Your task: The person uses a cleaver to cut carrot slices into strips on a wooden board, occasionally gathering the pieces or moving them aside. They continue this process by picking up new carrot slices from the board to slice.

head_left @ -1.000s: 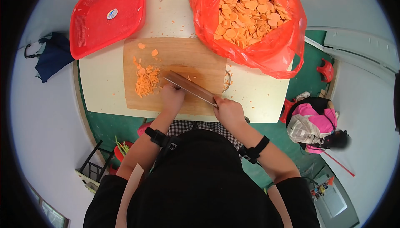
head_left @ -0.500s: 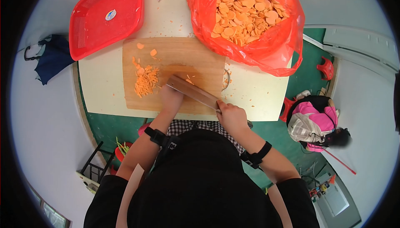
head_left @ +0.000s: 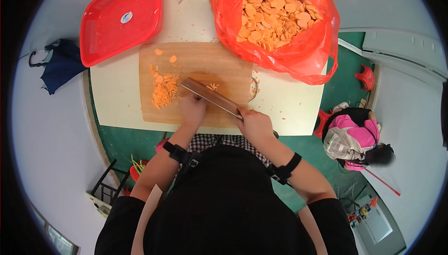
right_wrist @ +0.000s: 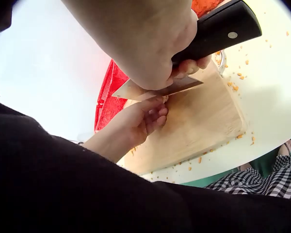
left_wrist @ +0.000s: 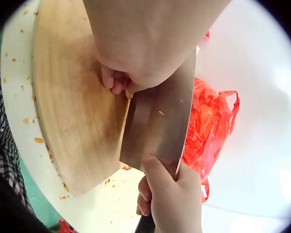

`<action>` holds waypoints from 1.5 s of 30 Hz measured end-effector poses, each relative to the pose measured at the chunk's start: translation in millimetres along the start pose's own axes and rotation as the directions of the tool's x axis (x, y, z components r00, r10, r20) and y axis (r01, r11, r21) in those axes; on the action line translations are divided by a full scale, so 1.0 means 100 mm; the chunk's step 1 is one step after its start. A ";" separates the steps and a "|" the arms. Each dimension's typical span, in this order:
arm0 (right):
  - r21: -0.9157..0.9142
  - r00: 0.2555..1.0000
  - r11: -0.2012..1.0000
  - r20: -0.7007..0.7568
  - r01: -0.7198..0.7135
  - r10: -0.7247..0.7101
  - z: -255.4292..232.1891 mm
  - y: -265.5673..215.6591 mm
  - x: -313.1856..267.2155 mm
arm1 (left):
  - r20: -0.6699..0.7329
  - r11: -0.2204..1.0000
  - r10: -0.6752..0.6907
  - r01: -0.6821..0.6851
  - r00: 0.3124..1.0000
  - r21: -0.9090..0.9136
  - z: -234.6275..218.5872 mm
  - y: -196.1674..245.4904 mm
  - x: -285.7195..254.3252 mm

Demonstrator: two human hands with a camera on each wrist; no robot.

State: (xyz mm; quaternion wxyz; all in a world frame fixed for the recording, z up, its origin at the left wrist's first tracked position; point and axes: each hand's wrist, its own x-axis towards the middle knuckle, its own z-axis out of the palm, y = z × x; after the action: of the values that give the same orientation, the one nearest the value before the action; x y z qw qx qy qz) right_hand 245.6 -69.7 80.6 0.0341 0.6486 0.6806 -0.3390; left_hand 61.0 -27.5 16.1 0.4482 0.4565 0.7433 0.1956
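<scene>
From the head view, my right hand (head_left: 254, 125) clenches the cleaver (head_left: 211, 97), its blade slanting across the cutting board (head_left: 196, 64) on the worktop, beside the carrot shreds (head_left: 164, 91). My left hand (head_left: 193, 109) curls down right against the blade. At the left wrist, those fingertips (left_wrist: 117, 82) probably pin carrot (hidden underneath). At the right wrist, my grip wraps the black handle (right_wrist: 222, 32). A sideways slip of the blade could nick those knuckles.

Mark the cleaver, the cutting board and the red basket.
cleaver (head_left: 210, 95), head view, middle of the blade.
cutting board (head_left: 224, 61), head view, bare wood.
red basket (head_left: 100, 26), head view, mesh floor.
</scene>
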 end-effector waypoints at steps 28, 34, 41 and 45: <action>-0.019 0.998 1.000 0.054 0.015 -0.014 0.09 0.02 0.10 | 0.079 0.982 -0.181 0.176 0.980 0.064 -0.01 0.04 0.00; -0.020 0.999 0.999 0.003 0.039 -0.039 0.02 0.06 -0.08 | 0.014 0.991 0.024 -0.025 1.000 0.131 -0.05 0.09 -0.04; -0.067 0.999 0.996 -0.003 0.050 -0.051 0.04 0.07 -0.11 | 0.008 0.991 0.089 -0.089 0.996 0.098 -0.02 0.05 -0.03; -0.079 0.999 0.996 -0.010 0.029 -0.030 0.15 0.07 -0.07 | 0.035 0.995 0.072 -0.074 0.997 0.071 -0.01 0.07 -0.01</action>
State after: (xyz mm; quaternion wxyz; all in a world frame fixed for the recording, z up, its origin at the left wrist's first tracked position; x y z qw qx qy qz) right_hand 246.8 -83.8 69.8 0.0508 0.6384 0.7033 -0.3087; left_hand 63.6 -25.0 22.4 0.4360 0.5025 0.7252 0.1773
